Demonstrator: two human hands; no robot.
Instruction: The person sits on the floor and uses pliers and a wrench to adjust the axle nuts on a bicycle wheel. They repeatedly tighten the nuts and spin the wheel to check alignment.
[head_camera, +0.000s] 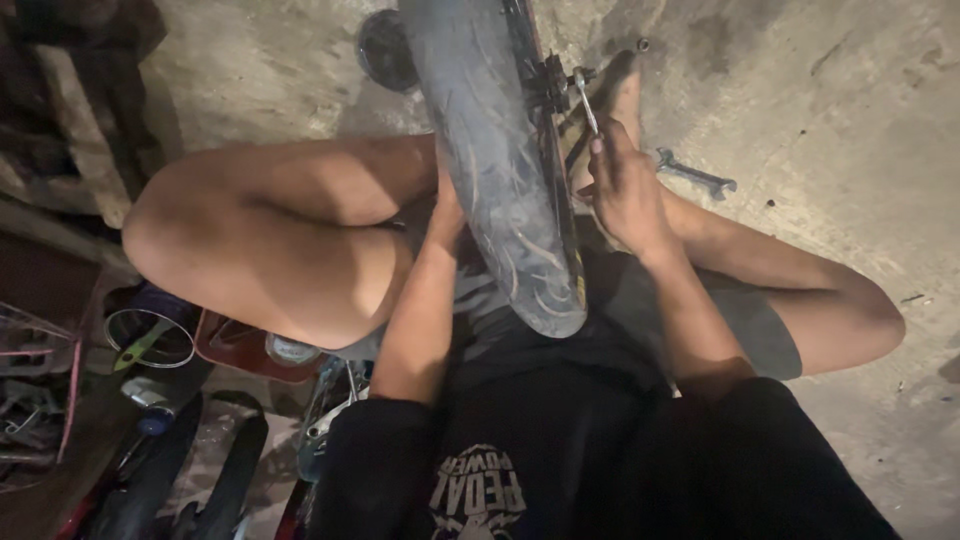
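Left hand (447, 205) at 9 o'clock of the dusty grey rubber bicycle tyre (500, 170) braces it, grip hidden, cannot tell; right hand (622, 190) closed on slim silver metal wrench (584, 100) seated on axle nut (553, 80), apparently mid-job; spare steel spanner (697, 175) at 3 o'clock on open concrete floor (840, 110).

Sat on floor (850, 90) with wheel (500, 170) between knees; spanner (584, 100) right of wheel, second wrench (697, 175) farther right.

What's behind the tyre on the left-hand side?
The left hand reaches behind the tyre; only its wrist and heel show, fingers covered. The right hand holds a wrench at the hub on the open side.
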